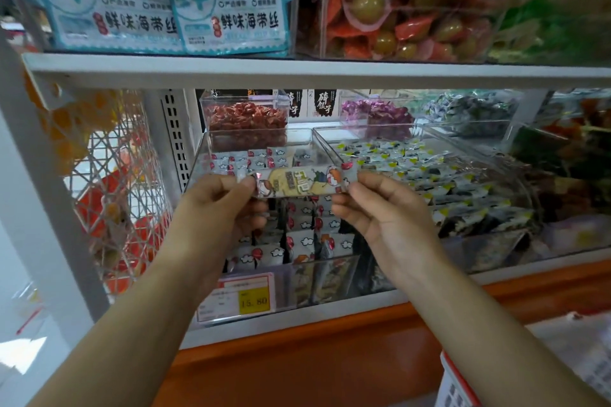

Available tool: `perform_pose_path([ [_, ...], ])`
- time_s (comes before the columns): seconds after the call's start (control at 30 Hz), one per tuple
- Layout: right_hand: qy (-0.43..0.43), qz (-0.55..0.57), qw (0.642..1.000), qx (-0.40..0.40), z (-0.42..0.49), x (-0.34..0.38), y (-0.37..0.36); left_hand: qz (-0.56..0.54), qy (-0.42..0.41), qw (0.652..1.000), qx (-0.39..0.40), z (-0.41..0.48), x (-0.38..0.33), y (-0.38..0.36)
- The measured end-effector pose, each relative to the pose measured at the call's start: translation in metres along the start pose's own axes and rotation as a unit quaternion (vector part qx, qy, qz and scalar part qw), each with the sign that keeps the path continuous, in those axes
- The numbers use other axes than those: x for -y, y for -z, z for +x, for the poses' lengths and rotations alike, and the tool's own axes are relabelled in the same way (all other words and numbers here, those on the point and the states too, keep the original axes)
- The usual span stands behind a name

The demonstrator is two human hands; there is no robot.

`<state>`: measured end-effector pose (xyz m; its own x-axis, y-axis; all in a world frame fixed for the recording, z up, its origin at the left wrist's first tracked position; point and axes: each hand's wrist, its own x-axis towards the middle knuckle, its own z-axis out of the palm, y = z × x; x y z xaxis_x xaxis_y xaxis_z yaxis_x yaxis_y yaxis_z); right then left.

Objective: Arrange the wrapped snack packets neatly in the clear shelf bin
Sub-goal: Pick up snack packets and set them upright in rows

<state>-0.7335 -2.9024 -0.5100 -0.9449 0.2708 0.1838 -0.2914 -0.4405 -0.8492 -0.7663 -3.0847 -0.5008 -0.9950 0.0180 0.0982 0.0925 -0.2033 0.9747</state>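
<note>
Head view has the snack packet (302,180) stretched level between my two hands, held over the open top of the clear shelf bin (195,172) and not yet in it. My left hand (224,205) pinches the packet's left end between thumb and fingertips. My right hand (380,208) pinches the right end the same way, so both grips are closed on the one wrapper.

Below it, the packets (304,238) already in the bin stand on edge in rows, showing their cloud-and-red print. They are tighter toward the front wall than at the back, where a few lie loose. A yellow price label (254,301) sits on the bin's front. Just to the right is a neighbouring bin (463,182) of dark packets with yellow corners. Behind stands a clear box of red sweets (246,120), and the white shelf (297,71) above hangs low over it all.

As I judge it, the risks are these. I hold only the ends, and a slick wrapper could slip from one pinch and fall crosswise onto the rows. Forcing it into a tight row could tip its neighbours or buckle the packet. My right hand is close to the wall between the bins, so a careless swing could land the packet in the wrong one.
</note>
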Motion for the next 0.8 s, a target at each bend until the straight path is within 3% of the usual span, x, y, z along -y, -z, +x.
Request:
perform_pose_path([
  [0.17, 0.0, 0.017, 0.999, -0.032, 0.001, 0.003, 0.001, 0.066, -0.019, 0.997, 0.036, -0.003, 0.001, -0.001],
  [0.37, 0.006, 0.048, 0.996, -0.075, 0.003, 0.009, 0.006, 0.029, -0.02, 0.992, 0.123, -0.004, -0.004, -0.006],
  [0.53, 0.071, -0.07, 0.994, -0.034, 0.001, 0.008, 0.009, 0.074, -0.056, 0.988, 0.122, -0.006, -0.003, -0.005],
  [0.63, 0.131, -0.205, 0.97, -0.024, -0.003, 0.006, 0.008, 0.108, -0.082, 0.984, 0.118, -0.009, -0.004, -0.005],
  [0.8, 0.151, -0.243, 0.958, 0.013, -0.003, 0.002, 0.004, 0.023, -0.023, 0.992, 0.12, -0.01, -0.009, -0.006],
])
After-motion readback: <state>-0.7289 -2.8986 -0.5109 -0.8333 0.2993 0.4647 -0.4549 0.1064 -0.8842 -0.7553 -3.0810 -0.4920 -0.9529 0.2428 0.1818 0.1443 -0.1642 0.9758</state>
